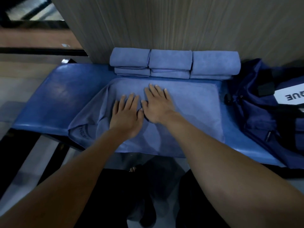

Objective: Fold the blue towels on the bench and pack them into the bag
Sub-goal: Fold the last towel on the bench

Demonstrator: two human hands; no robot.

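Head view, looking down on a blue padded bench (54, 99) set against a wood-grain wall panel (164, 23). One blue towel (194, 109) lies spread across the bench top, partly folded: its right portion is flat and square-edged, its left portion is rumpled with a raised crease, and its near edge hangs over the front of the bench. A dark printed logo (83, 134) shows on the drooping near-left corner; lettering only partly legible. Left hand (127, 116) lies palm down on the towel, fingers straight and slightly spread, gripping nothing. Right hand (158, 105) lies palm down just beside it, a little farther from the body, fingers likewise extended and flat on the cloth, nothing grasped. The two thumbs are close together, nearly touching. At the back of the bench, against the panel, stand three stacks of folded blue towels in a row, touching side by side: left stack (131, 63), middle stack (170, 64), right stack (214, 65). Each shows more than one layer; exact count per stack not resolvable. A navy bag (256, 116) sits on the right end of the bench, near the spread towel, bearing a white label (291, 97) with partial lettering. Dark legs and a foot visible below the bench edge.
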